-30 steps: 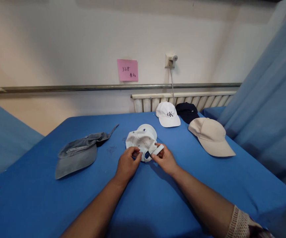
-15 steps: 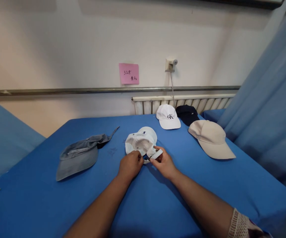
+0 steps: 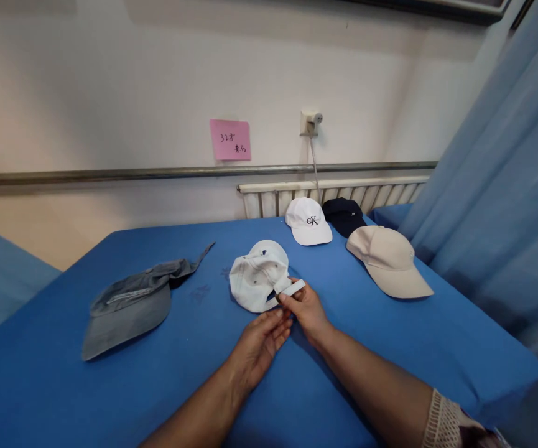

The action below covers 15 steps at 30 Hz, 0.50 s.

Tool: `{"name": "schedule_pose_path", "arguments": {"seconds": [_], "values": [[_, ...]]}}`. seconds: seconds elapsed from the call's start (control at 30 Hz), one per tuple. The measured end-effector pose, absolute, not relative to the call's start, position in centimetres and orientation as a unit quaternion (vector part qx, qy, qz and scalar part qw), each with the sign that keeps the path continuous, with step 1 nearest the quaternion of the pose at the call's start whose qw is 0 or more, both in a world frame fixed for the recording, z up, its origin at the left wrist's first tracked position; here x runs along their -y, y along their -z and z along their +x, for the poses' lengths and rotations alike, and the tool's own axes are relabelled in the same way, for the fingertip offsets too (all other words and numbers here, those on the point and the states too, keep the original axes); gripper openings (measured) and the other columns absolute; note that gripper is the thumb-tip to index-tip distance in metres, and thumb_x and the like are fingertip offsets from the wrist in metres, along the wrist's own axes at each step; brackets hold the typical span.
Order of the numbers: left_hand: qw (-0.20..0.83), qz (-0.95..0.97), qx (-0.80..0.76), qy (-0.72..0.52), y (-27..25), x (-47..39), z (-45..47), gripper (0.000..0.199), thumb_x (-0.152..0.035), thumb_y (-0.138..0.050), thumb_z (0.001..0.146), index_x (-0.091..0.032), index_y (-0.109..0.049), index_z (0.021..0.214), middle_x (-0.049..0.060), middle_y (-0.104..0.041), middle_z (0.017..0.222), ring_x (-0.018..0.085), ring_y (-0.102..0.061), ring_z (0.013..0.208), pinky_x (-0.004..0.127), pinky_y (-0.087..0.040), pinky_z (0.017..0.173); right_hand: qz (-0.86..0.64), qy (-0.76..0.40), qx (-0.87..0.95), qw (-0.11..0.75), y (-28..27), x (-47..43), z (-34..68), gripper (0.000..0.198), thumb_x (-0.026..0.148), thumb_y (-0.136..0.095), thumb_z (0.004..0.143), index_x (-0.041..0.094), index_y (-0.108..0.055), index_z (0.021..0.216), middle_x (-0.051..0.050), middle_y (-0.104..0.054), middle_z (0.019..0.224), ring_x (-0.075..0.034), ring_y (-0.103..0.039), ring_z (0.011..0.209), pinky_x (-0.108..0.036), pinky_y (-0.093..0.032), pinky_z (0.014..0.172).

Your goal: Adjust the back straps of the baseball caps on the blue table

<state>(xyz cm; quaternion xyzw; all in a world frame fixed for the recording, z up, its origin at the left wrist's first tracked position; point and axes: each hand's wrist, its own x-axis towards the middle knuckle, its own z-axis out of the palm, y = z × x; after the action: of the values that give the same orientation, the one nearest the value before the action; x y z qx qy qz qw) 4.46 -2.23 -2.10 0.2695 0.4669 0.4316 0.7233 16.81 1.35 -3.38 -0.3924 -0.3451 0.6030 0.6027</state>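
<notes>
A pale baseball cap point(image 3: 254, 274) lies on the blue sheet in front of me, its back opening toward me and its brim pointing away. Thumb and fingers of my right hand point(image 3: 310, 314) pinch the back strap point(image 3: 293, 288) near its buckle, and the strap's loose end sticks out to the right. Just below, my left hand point(image 3: 258, 348) is palm up with fingers stretched out, close to the right fingertips and holding nothing. Whether its fingertips touch the strap is hard to make out.
Left of the cap lies a grey cap point(image 3: 131, 305) with its strap trailing out. Behind on the right are a white cap point(image 3: 308, 221), a black cap point(image 3: 343, 216) and a beige cap point(image 3: 387, 261). A blue curtain point(image 3: 497, 186) hangs at the right edge.
My left hand has let go of the cap's back edge, moved toward me and turned palm up with its fingers extended. The right hand keeps its pinch on the strap.
</notes>
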Motion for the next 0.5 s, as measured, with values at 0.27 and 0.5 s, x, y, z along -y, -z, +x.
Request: {"name": "schedule_pose_path", "arguments": {"seconds": [0.27, 0.5], "values": [[0.754, 0.051, -0.403, -0.516, 1.6, 1.3, 4.6, 0.011, -0.007, -0.058, 0.091, -0.013, -0.066, 0.095, 0.009, -0.075, 0.094, 0.016, -0.072, 0.088, 0.026, -0.058, 0.085, -0.411, -0.539, 0.392, 0.622, 4.0, -0.6, 15.3, 0.05, 0.025, -0.076, 0.065, 0.019, -0.06, 0.112, -0.004, -0.072, 0.1, -0.02, -0.067, 0.093, -0.036, -0.05, 0.091], [0.736, 0.042, -0.384, -0.556, 1.3, 1.1, 4.6, 0.016, -0.001, -0.054, 0.091, -0.011, -0.065, 0.088, 0.01, -0.074, 0.09, 0.016, -0.073, 0.08, 0.026, -0.061, 0.074, -0.411, -0.56, 0.319, 0.645, 3.8, -0.4, 15.0, 0.057, 0.024, -0.08, 0.059, 0.018, -0.058, 0.112, -0.005, -0.074, 0.099, -0.022, -0.068, 0.094, -0.037, -0.051, 0.091]]}}
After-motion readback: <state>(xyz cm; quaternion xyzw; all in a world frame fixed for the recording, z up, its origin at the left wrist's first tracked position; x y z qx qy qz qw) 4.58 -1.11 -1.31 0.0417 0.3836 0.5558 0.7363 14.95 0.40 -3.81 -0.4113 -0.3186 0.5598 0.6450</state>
